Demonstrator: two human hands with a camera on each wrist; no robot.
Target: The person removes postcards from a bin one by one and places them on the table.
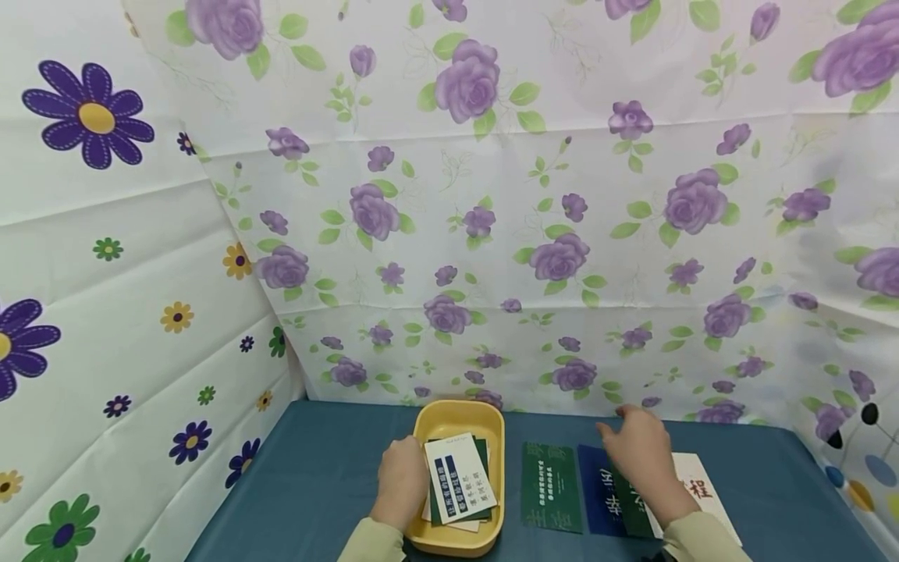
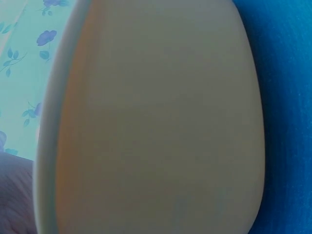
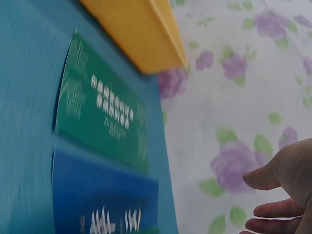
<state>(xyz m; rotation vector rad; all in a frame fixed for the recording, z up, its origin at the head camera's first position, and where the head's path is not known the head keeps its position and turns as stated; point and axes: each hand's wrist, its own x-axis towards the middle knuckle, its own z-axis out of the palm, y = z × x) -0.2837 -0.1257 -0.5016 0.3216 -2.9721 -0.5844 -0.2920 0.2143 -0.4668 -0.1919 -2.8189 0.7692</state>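
Note:
My left hand [image 1: 403,478] grips the left rim of a yellow plastic tub [image 1: 456,414]. The tub's outer wall [image 2: 165,117] fills most of the left wrist view. Inside the tub lies a loose stack of cards, topped by a white card [image 1: 460,478] with blue blocks of writing. Over a row of cards on the right, my right hand [image 1: 637,449] hovers with thumb and fingers apart, holding nothing. Below and around it are a green card [image 3: 100,105], a blue card [image 3: 102,187], a dark green card [image 1: 637,519] and a white card [image 1: 702,488] with red writing, the last three overlapping.
A dark blue-green cloth [image 1: 295,468] covers the table. Behind it hangs a white sheet [image 1: 492,273] with purple roses, and another sheet [image 1: 140,273] with daisies hangs on the left. A dotted sheet edges the right side.

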